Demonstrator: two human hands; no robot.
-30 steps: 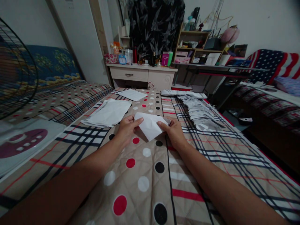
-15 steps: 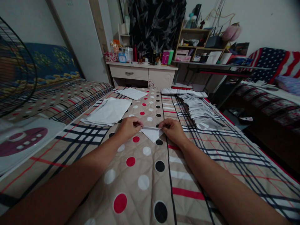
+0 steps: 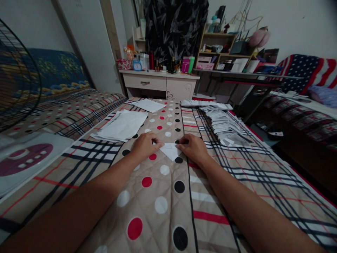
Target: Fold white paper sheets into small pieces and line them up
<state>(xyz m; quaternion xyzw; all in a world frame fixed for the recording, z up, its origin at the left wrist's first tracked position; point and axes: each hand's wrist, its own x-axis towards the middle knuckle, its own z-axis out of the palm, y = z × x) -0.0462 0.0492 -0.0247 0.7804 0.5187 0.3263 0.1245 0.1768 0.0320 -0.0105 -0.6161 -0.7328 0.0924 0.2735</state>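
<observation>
A small white sheet of paper [image 3: 170,151], folded into a triangle pointing toward me, lies flat on the patterned quilt [image 3: 163,196]. My left hand [image 3: 144,144] presses its left corner with fingers pinched together. My right hand [image 3: 193,147] presses the right corner the same way. Both hands rest on the quilt, one at each end of the fold's top edge.
A stack of flat white sheets [image 3: 122,125] lies to the left, another sheet [image 3: 149,105] further back. A long row of folded papers [image 3: 223,124] runs along the right. A fan grille [image 3: 15,77] stands at left; a dresser [image 3: 160,82] and shelves beyond.
The paper was held up and partly unfolded; it has been folded down into a triangle and now lies pressed flat on the quilt under both hands.
</observation>
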